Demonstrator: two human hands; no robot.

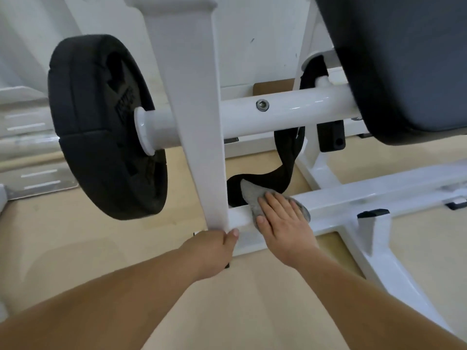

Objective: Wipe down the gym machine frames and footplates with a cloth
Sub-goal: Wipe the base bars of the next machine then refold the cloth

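Head view: while the left hand [214,251] grips the white metal upright post [199,137] at its foot,
Right hand [283,221]: fingers flat, pressing grey cloth [252,195] onto white low crossbar [353,198], just right of the post.
Black round weight plate [101,122]: left of the post.

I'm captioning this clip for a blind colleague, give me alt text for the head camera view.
A person's right hand presses a grey cloth flat onto a white gym machine's low frame bar, while the left hand grips the base of an upright post. A black weight plate hangs on the left.
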